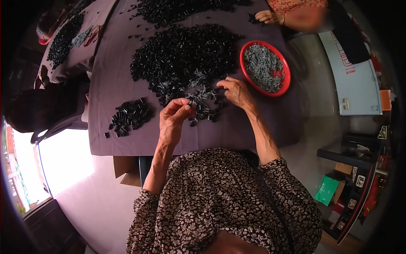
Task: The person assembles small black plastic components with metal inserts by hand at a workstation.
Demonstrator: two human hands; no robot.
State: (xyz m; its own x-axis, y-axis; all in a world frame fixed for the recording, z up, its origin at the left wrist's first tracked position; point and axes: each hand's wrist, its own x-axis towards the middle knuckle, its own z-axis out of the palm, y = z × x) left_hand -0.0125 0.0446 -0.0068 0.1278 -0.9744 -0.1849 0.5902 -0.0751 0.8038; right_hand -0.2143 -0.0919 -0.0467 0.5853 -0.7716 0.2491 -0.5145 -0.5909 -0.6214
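My left hand (172, 120) pinches a small black plastic piece between thumb and fingers, just over the near edge of the large heap. My right hand (237, 94) is closed, thumb against forefinger, beside the heap's right side; anything in that pinch is too small to make out. Between the hands, loose grey metal pins (202, 94) lie among black pieces. The large heap of small black pieces (186, 53) spreads away from me. To the left of my left hand sits a smaller pile of black pieces (130, 116). A red oval basin (289, 76) of grey pins stands right of my right hand.
A purple-grey cloth (114, 76) covers the table. At the far right, another person's hand (266, 17) rests by a few black pieces. Further black pieces (67, 42) lie on a second table at left. A white box (355, 80) and a dark shelf (347, 154) stand at right.
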